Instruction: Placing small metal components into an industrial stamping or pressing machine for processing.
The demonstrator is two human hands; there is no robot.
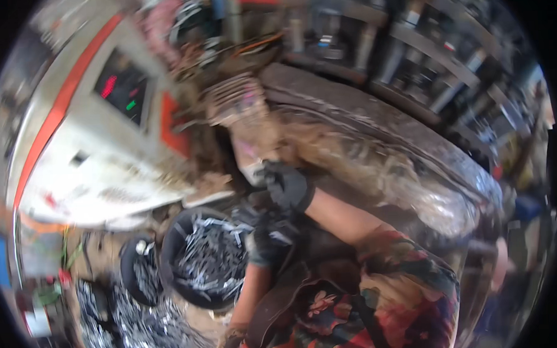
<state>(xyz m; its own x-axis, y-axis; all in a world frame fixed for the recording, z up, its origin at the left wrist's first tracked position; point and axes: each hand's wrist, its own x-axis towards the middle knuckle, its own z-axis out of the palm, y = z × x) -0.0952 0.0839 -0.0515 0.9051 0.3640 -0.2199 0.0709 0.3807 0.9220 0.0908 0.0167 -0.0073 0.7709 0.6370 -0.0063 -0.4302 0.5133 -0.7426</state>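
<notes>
My left hand (pixel 264 245), in a dark glove with a paler cuff, is closed beside the right rim of a round black basin (pixel 169 264). Shiny metal strips (pixel 282 236) show at its fingers, though blur hides the exact grip. The basin holds a tangle of thin grey metal strips (pixel 211 253). Just above and to the right, my right hand (pixel 286 185), also in a dark glove, has its fingers bent beside the pale end of a worn cardboard piece (pixel 251 153). Motion smears those fingers, and whether they hold anything cannot be made out.
A white machine cabinet (pixel 82 162) with an orange stripe and lit display stands left. A smaller black tub (pixel 139 271) and a heap of metal strips (pixel 155 328) lie lower left. A long brown bench-like slab (pixel 362 110) and crumpled plastic sheeting (pixel 408 191) extend right.
</notes>
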